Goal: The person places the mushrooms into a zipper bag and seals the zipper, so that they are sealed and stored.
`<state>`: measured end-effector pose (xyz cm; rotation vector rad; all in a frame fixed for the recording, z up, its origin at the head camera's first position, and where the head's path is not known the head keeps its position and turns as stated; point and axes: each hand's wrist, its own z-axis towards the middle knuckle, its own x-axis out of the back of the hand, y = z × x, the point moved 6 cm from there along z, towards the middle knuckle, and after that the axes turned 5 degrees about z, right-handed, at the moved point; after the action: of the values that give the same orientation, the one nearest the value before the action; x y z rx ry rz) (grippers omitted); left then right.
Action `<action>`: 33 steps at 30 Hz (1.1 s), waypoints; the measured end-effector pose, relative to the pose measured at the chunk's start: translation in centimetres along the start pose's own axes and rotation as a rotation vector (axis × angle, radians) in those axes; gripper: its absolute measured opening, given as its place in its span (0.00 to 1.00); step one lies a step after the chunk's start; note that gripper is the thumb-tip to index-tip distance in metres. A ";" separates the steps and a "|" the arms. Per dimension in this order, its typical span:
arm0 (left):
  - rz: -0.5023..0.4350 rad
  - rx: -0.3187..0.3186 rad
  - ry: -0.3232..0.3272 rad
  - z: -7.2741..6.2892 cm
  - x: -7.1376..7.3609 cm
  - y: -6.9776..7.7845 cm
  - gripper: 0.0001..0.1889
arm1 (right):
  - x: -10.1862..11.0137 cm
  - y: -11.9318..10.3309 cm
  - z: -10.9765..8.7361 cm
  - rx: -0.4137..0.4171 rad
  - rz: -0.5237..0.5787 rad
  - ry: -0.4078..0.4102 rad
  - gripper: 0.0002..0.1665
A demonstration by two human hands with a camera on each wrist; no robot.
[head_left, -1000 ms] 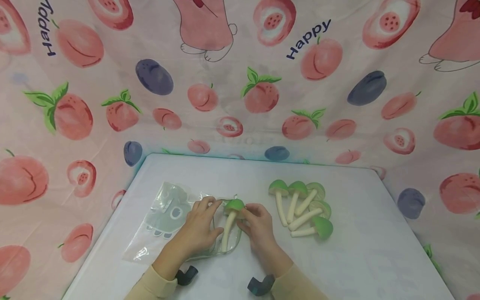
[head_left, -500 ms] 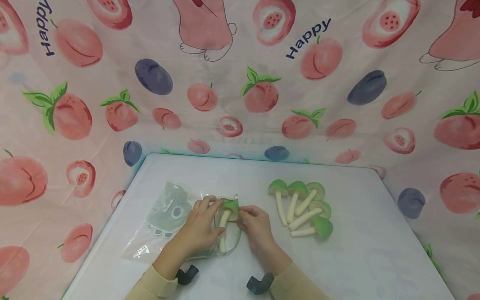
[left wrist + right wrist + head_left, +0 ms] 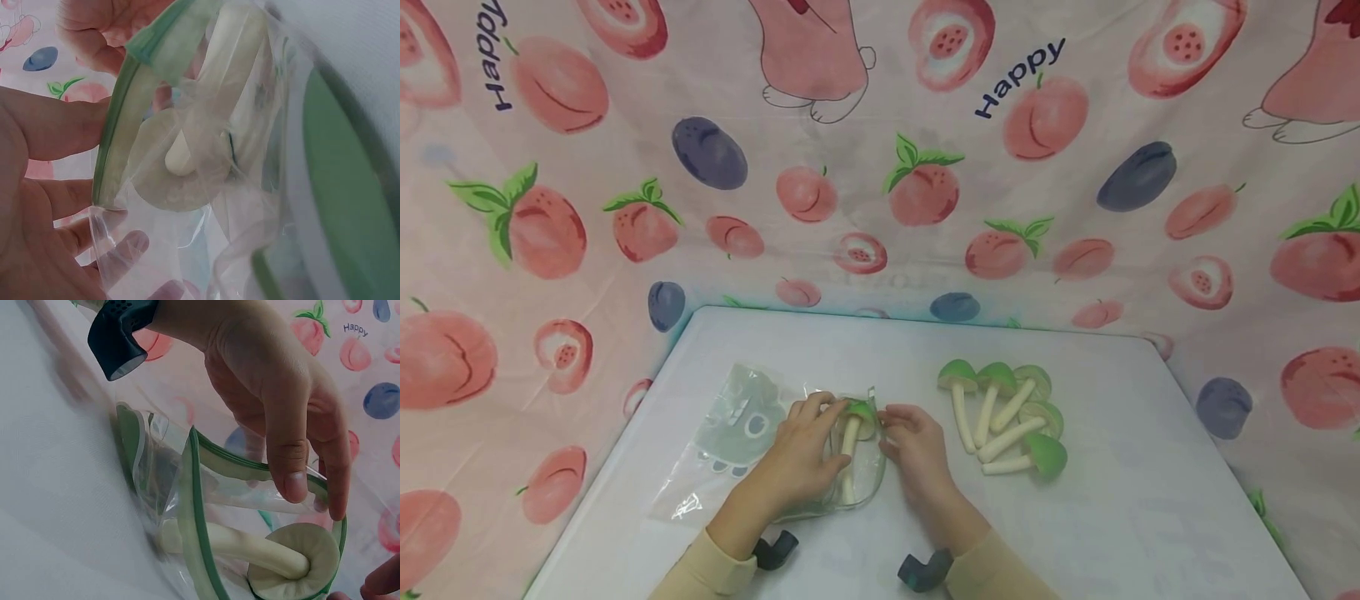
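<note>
A clear zip bag (image 3: 679, 490) with a green zip edge and a grey-green cartoon print lies on the table. My left hand (image 3: 805, 450) holds it by its mouth, and some of those fingers show through the film in the left wrist view. Inside the opened mouth lies a toy mushroom (image 3: 851, 442) with a green cap and a pale stem; the right wrist view shows the mushroom cap's pale underside (image 3: 300, 550). Beside the mouth is my right hand (image 3: 917, 446), its fingers off the mushroom, thumb and forefinger (image 3: 338, 487) close over the green zip edge.
Several more green-capped mushrooms (image 3: 1011, 437) lie in a loose group to the right of the bag. The white table (image 3: 1120, 500) meets a fruit-printed curtain (image 3: 850, 150) at the back and sides. Dark camera mounts (image 3: 925, 570) sit at both wrists.
The mushroom has shifted left and deeper into the bag's mouth. My right hand has let go of its cap and drawn slightly away. The left hand has stayed nearly still.
</note>
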<state>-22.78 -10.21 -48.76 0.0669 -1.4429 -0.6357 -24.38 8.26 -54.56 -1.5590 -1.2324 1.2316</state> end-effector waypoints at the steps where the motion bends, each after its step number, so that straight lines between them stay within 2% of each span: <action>1: 0.000 -0.001 0.000 0.0 0.0 0.0 0.41 | 0.1 -0.1 0.0 0.009 0.009 0.011 0.25; 5: 0.002 -0.011 0.000 0.1 0.0 0.1 0.41 | 0.1 -0.5 0.1 0.021 0.064 0.044 0.25; 9: 0.009 -0.021 0.005 0.2 0.0 0.3 0.41 | -0.1 -0.6 0.1 -0.005 0.090 0.021 0.26; 17: -0.013 -0.036 0.001 0.1 0.0 0.4 0.40 | -0.3 0.0 0.3 -0.043 0.066 -0.030 0.25; 28: -0.012 -0.005 -0.038 0.1 -0.2 0.2 0.40 | -0.7 -0.4 0.1 -0.020 0.031 -0.074 0.26; 33: -0.007 -0.003 -0.030 0.0 -0.1 0.2 0.40 | -0.8 -0.5 0.1 -0.022 0.040 -0.097 0.27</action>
<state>-22.72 -9.98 -48.82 0.0608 -1.4710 -0.6465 -24.63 7.56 -53.93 -1.5619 -1.2854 1.3372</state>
